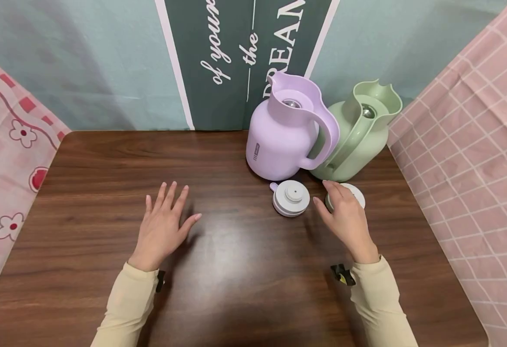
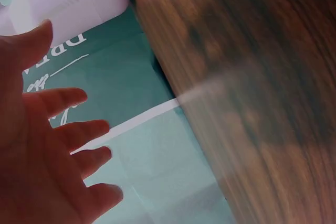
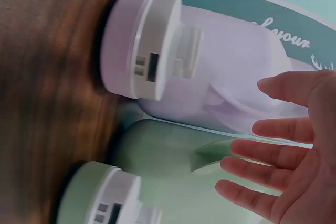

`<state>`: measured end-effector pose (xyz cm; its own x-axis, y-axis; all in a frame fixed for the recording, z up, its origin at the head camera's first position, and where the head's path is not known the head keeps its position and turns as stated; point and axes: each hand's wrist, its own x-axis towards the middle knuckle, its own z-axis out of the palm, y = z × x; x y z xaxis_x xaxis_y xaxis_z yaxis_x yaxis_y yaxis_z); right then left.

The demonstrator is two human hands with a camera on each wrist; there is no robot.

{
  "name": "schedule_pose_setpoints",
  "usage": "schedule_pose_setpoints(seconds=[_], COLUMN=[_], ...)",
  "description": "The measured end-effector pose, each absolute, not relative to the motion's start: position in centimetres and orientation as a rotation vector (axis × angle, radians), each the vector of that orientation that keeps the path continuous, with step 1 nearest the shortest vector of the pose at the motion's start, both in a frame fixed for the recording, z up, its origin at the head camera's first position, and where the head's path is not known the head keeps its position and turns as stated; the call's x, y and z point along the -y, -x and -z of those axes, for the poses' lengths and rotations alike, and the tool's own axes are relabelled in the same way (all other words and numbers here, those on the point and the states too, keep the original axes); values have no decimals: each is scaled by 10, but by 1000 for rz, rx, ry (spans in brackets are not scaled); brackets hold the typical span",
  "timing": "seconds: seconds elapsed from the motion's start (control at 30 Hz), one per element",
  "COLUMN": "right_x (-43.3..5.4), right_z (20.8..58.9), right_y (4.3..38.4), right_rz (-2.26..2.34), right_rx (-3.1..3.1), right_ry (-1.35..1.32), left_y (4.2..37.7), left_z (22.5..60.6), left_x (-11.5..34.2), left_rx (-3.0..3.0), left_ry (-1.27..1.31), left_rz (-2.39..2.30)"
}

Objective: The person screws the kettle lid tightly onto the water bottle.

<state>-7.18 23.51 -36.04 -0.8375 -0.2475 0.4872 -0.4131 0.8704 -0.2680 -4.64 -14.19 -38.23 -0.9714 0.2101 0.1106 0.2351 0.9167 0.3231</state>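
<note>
My left hand [image 1: 161, 231] is spread above the left half of the wooden table, holding nothing. My right hand [image 1: 345, 219] hovers over the green jug's stopper [image 1: 354, 193] with fingers apart, partly covering it in the head view. In the right wrist view its fingers are extended and empty, and that stopper [image 3: 105, 198] sits at the lower left. A white and purple stopper [image 1: 291, 198] lies upside down left of the right hand. Behind them stand a purple thermos jug [image 1: 275, 140] and a green thermos jug [image 1: 362, 149], both with uncovered mouths.
The wooden table [image 1: 223, 289] reaches back to a teal and dark green cloth [image 1: 118, 62] with white lettering. A pink checked cloth [image 1: 466, 193] borders the right side, a flowered cloth [image 1: 6, 193] the left. The purple jug's handle overlaps the green jug in the head view.
</note>
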Motion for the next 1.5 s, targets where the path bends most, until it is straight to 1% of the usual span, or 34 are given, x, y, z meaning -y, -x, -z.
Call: schedule_pose_setpoints(seconds=[0.27,0.63,1.27,1.5], right_x=[-230,-222,-211,-207], right_z=[344,329,322,319], right_y=[81,91,96,94], right_rz=[-649,-904,-907,-916], right_rx=[2490,2421,2456,2485], right_ry=[-472,-344,-258,-183], left_y=[49,51,50,50], left_z=[378,376,378,379], left_x=[136,126,104,101], left_rx=[3025,3012,3030,3048], left_ry=[396,465,531,531], left_rz=[545,555,520,531])
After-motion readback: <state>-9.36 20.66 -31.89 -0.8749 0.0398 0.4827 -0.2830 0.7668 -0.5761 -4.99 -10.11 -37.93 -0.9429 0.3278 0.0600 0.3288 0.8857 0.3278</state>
